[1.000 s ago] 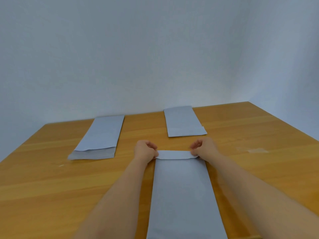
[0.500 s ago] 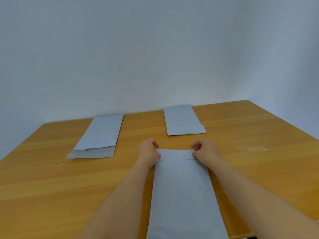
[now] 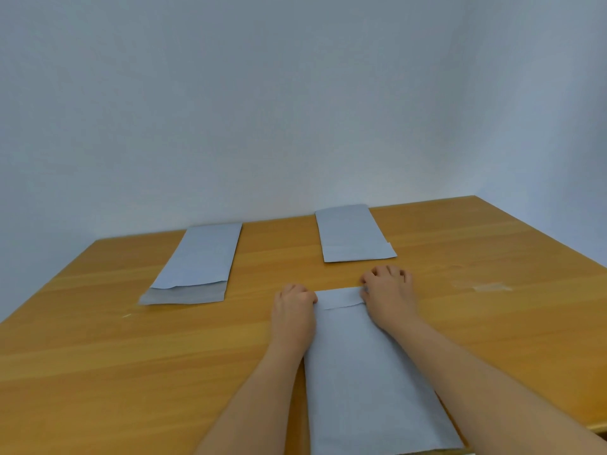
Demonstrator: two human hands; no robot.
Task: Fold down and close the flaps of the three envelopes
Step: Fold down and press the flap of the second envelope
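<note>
Envelopes (image 3: 371, 382) lie on a wooden table (image 3: 98, 356) against a plain wall (image 3: 262, 110); curled hands (image 3: 294, 302) press one's flap (image 3: 340, 298).

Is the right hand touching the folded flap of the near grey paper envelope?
Touching. The head view shows the right hand with its fingertips pressed on the flap's right end, no gap visible.
</note>
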